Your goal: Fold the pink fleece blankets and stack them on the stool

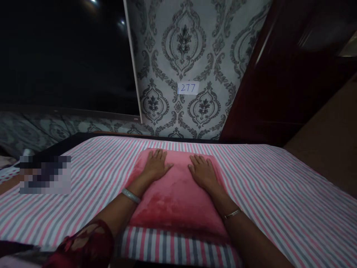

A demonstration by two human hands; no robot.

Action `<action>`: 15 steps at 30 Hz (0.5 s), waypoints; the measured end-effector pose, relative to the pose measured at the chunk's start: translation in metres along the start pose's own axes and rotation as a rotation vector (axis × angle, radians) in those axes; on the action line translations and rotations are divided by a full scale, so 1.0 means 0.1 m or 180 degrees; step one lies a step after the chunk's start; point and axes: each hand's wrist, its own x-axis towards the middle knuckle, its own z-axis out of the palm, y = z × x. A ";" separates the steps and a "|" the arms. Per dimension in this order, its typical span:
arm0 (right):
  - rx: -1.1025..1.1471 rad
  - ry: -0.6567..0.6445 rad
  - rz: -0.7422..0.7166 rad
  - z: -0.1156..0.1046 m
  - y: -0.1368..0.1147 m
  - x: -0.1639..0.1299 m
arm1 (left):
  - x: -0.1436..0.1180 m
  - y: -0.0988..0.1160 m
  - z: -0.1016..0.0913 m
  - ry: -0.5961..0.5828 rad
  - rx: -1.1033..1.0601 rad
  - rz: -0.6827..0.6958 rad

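A pink, plush-looking rectangular piece of cloth (173, 201), perhaps folded or a cushion, lies on a striped sheet (264, 186) in front of me. Its nap looks darker red near the front edge. My left hand (156, 165) rests flat on its far left part, fingers stretched forward and thumb out to the side. On the far right part lies my right hand (203, 169), palm down with the fingers spread. Neither hand grips anything. A pale bangle circles my left wrist, and a thin metal one my right.
The sheet covers a table with a dark edge (64, 143) at the back. Behind stands a patterned wall with a paper label (188, 88) reading 277. A large dark screen (64, 56) hangs at left; a dark red glossy panel (279, 74) rises at right. Something pixelated (45, 175) sits at left.
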 end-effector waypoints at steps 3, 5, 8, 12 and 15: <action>0.0084 0.0050 0.0399 0.01 0.18 0.02 | 0.05 -0.22 -0.01 -0.0007 -0.0048 -0.0416; 0.0224 0.0082 0.0605 0.04 0.26 0.01 | 0.08 -0.33 0.00 -0.0046 -0.0206 -0.0776; 0.0300 0.0114 0.0612 0.09 0.31 0.00 | 0.11 -0.45 0.02 -0.0197 -0.0452 -0.1091; 0.0336 0.0144 0.0598 0.09 0.31 0.01 | 0.16 -0.55 0.00 -0.0272 -0.0576 -0.1084; 0.0403 0.0008 0.0647 -0.02 0.31 0.02 | 0.15 -0.54 -0.12 -0.0273 -0.0619 -0.1139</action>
